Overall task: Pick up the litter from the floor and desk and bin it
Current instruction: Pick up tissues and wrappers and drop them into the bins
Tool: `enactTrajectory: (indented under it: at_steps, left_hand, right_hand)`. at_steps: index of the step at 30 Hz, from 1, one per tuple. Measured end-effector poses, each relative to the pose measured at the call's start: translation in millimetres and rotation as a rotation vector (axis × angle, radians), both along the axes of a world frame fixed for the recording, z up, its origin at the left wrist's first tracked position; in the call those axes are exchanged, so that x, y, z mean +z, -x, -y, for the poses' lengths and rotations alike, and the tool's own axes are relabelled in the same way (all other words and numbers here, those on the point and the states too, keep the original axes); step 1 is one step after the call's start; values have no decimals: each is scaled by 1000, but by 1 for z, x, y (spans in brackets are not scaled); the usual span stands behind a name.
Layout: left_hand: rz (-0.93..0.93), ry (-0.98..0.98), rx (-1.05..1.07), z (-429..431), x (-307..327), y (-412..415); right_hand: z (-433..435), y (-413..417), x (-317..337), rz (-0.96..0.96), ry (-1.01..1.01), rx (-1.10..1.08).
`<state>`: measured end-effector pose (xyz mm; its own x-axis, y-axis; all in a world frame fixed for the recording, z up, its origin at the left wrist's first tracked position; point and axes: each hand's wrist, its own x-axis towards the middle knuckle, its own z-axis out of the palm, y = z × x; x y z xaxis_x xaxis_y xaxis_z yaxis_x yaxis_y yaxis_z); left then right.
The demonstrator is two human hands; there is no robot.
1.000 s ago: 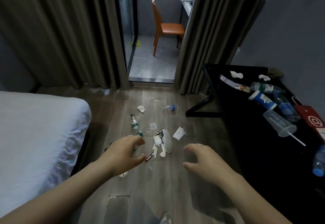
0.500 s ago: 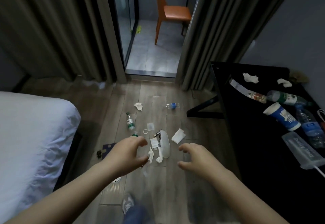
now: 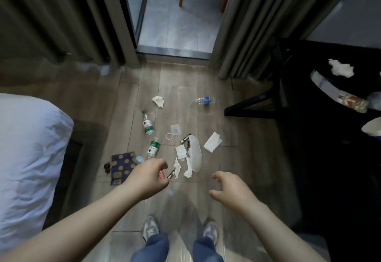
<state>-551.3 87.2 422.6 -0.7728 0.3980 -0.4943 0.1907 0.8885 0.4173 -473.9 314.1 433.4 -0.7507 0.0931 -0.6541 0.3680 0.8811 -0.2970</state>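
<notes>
Head cam, looking down. L hand and R hand both out over the wood-plank floor, fingers loosely curled, nothing in either, palms down.

Litter lies mid-floor just ahead of the hands:
- 2 small clear plastic bottles w/ green labels, on their sides
- clear bottle w/ blue label, further off, near the black desk leg
- crumpled tissue
- flat folded napkin
- oval translucent plastic lid
- twisted tissue bits beside the L fingertips
- thin white ring
- square sachet
- dark glossy wrapper
- blue dotted card pack, flat, by the bed side

More litter on the black desk at right: crumpled tissue, a printed wrapper, and a cup rim at the frame edge.

White soft bed bounds the left, the desk the right. Bare planks run between the pile and the desk. Grey pleated curtains frame a doorway to a tiled area. Grey shoes at bottom.
</notes>
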Motion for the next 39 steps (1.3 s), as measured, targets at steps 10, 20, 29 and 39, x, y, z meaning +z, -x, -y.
enactTrajectory:
  at_steps: [10, 20, 29, 39]
  left_hand:
    - [80, 86, 158, -31, -231, 32]
    - [102, 141, 111, -37, -482, 35]
    - [-16, 116, -15, -43, -643, 66]
    - [-183, 98, -153, -66, -643, 68]
  right_hand:
    - [-40, 72, -222, 24, 5, 17]
    - [-57, 95, -466, -14, -8, 124]
    - [-55, 119, -635, -243, -64, 254]
    - [-75, 102, -641, -261, -90, 191]
